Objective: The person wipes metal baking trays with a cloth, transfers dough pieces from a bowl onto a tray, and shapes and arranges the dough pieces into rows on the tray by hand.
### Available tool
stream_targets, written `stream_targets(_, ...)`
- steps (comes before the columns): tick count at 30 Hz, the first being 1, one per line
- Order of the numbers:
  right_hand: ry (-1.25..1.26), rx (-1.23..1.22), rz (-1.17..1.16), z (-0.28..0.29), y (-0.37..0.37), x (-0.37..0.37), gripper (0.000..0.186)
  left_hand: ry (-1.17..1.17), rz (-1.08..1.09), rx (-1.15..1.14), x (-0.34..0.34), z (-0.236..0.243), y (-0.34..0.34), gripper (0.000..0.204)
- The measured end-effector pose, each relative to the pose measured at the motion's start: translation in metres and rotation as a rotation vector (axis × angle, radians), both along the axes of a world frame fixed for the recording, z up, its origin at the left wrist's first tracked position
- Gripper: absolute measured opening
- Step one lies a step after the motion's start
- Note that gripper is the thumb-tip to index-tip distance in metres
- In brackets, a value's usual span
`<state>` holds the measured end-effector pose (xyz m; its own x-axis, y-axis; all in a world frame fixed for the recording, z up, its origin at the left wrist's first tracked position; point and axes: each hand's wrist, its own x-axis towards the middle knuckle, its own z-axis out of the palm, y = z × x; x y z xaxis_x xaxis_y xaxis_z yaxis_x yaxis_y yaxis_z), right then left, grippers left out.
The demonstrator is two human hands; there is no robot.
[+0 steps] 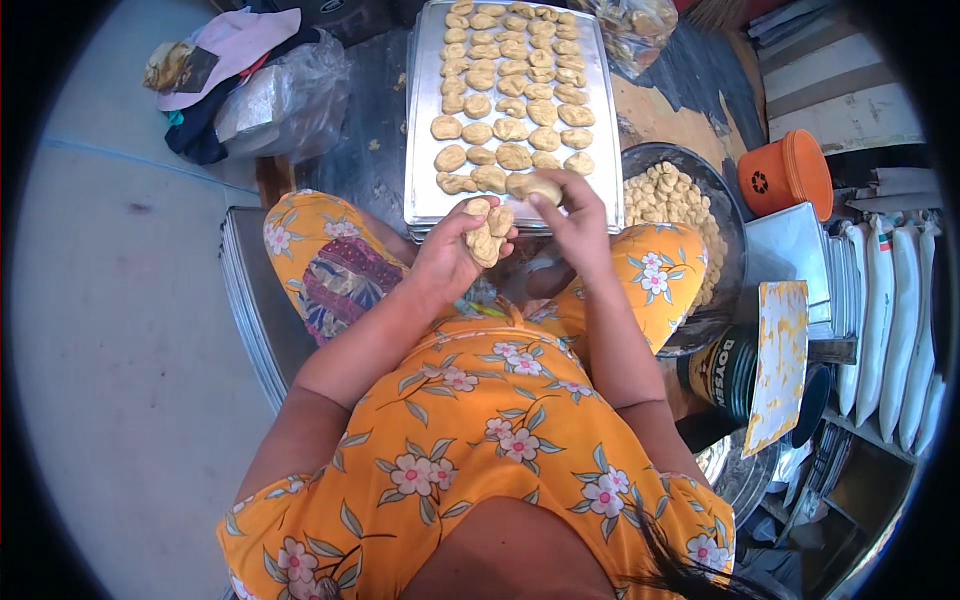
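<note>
My left hand [440, 252], palm up in front of my lap, is closed around several small lumps of tan dough [486, 240]. Between the thumb and fingers of my right hand [580, 222] is a smooth, flattened dough piece [532, 187], held over the near edge of a metal baking tray [423, 110]. Rows of flattened dough pieces [512, 130] cover much of that tray, which lies on top of other trays. Right of my knee, a wide dark basin [735, 265] holds a heap of small dough lumps [668, 200].
An orange bucket [790, 172] and stacked metal sheets [790, 250] stand beyond the basin. Nearer are a dark green can [722, 370] and a yellow-stained board [778, 365]. More trays [250, 300] lean at my left; cloths [240, 50] and a plastic bag [290, 105] lie farther off.
</note>
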<state>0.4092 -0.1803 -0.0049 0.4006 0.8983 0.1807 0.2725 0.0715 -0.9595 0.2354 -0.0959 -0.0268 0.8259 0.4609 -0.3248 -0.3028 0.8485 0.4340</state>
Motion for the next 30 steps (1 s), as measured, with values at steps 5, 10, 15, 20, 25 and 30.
stream_targets(5, -0.822, -0.082, -0.207, -0.037, -0.008, 0.028, 0.018, 0.088, 0.035, 0.066, 0.005, -0.001, -0.002, 0.038)
stream_targets(10, -0.674, -0.151, -0.295, -0.025, -0.013, 0.009, 0.021, 0.232, 0.003, 0.133, 0.012, 0.005, -0.005, 0.032)
stream_targets(15, -0.146, 0.018, 0.271, 0.009, -0.019, 0.002, 0.032, 0.191, 0.017, 0.085, 0.024, 0.016, -0.011, 0.029)
stream_targets(20, 0.316, 0.025, -0.291, -0.026, -0.029, 0.042, 0.030, 0.212, -0.029, 0.179, 0.028, 0.017, -0.007, 0.030)
stream_targets(25, -0.775, -0.235, -0.348, -0.044, -0.043, 0.067, 0.030, 0.618, -0.270, 0.876, 0.031, 0.026, 0.009, 0.020)
stream_targets(30, -0.853, -0.276, -0.255, -0.035, -0.033, 0.050, 0.041, 0.673, 0.088, 1.873, 0.042, 0.013, 0.026, 0.024)
